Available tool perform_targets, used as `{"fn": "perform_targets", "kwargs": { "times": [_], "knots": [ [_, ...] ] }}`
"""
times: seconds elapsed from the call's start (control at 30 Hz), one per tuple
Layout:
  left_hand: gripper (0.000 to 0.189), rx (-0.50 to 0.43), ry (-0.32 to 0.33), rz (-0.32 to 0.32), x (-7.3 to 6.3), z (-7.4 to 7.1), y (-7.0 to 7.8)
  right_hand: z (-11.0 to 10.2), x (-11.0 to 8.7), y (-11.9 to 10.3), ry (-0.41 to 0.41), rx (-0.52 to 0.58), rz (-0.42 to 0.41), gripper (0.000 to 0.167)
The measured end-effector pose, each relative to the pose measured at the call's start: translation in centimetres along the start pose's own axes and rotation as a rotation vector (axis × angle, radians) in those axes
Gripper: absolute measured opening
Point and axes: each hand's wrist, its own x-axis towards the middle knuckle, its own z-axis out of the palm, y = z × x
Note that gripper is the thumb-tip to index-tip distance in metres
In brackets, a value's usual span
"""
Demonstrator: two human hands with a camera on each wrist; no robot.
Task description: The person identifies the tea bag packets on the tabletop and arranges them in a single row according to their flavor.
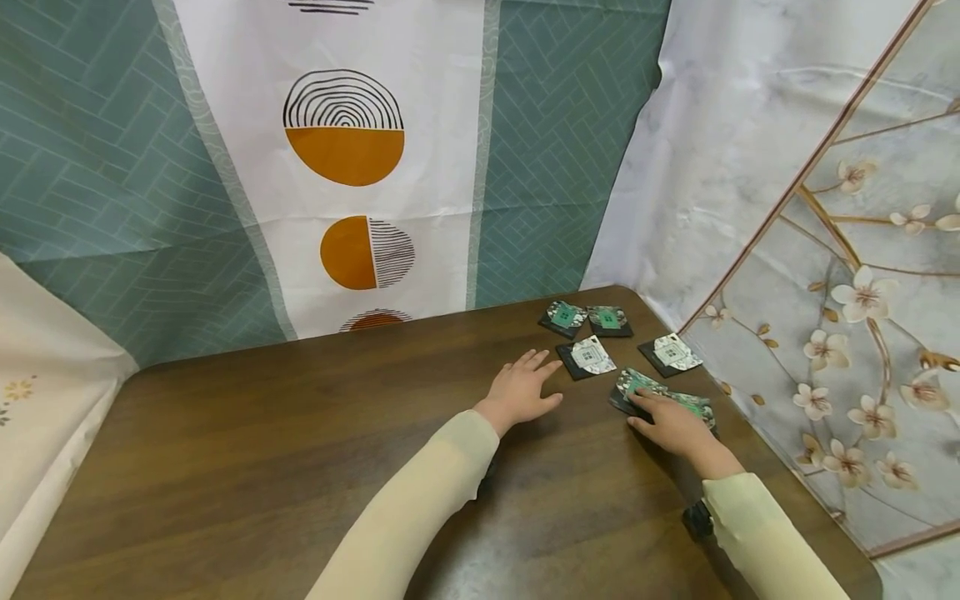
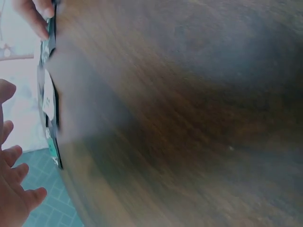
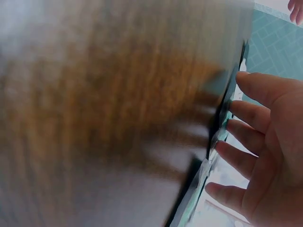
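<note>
Several flat, square packets lie at the table's far right, dark with printed labels. My right hand (image 1: 672,423) is over two green-labelled ones, with fingertips on the left green packet (image 1: 634,380); the right green packet (image 1: 699,404) is partly covered by it. In the right wrist view, its spread fingers (image 3: 241,158) reach the packets' edge. My left hand (image 1: 520,388) is held palm down with fingers spread, just left of a white-labelled packet (image 1: 590,357), holding nothing. Whether it touches the tabletop is unclear. Another white packet (image 1: 675,352) lies nearer the right edge.
Two more green packets, a left one (image 1: 564,316) and a right one (image 1: 611,320), lie by the back edge of the brown wooden table (image 1: 285,450). A patterned curtain (image 1: 540,167) hangs behind; a floral cloth (image 1: 840,350) borders the right side.
</note>
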Motion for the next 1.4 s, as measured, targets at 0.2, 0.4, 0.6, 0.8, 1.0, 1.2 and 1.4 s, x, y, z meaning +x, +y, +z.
{"fn": "perform_targets", "kwargs": {
  "times": [0.2, 0.4, 0.6, 0.8, 1.0, 1.2, 1.4],
  "knots": [
    [0.062, 0.015, -0.005, 0.002, 0.7, 0.1, 0.5, -0.5, 0.1, -0.1, -0.029, -0.011, -0.016, 0.051],
    [0.062, 0.033, 0.011, 0.002, 1.6, 0.5, 0.6, -0.3, 0.1, -0.2, -0.018, -0.029, -0.027, 0.048],
    [0.063, 0.029, -0.015, -0.025, 2.1, 1.1, 0.9, -0.2, 0.3, -0.3, -0.041, -0.037, -0.009, 0.047],
    [0.067, 0.089, -0.062, -0.023, 2.8, 1.9, 1.4, -0.2, 0.2, -0.4, -0.039, -0.040, 0.008, 0.046],
    [0.070, 0.141, -0.108, -0.014, 3.6, 3.1, 2.1, -0.4, 0.2, -0.4, -0.052, -0.033, 0.028, 0.047],
    [0.074, 0.182, -0.143, -0.032, 4.1, 3.5, 2.6, -0.7, 0.4, -0.3, -0.069, -0.027, 0.048, 0.048],
    [0.075, 0.208, -0.172, -0.066, 4.6, 3.8, 2.2, -0.9, 0.4, -0.4, -0.098, -0.012, 0.059, 0.050]
  ]
}}
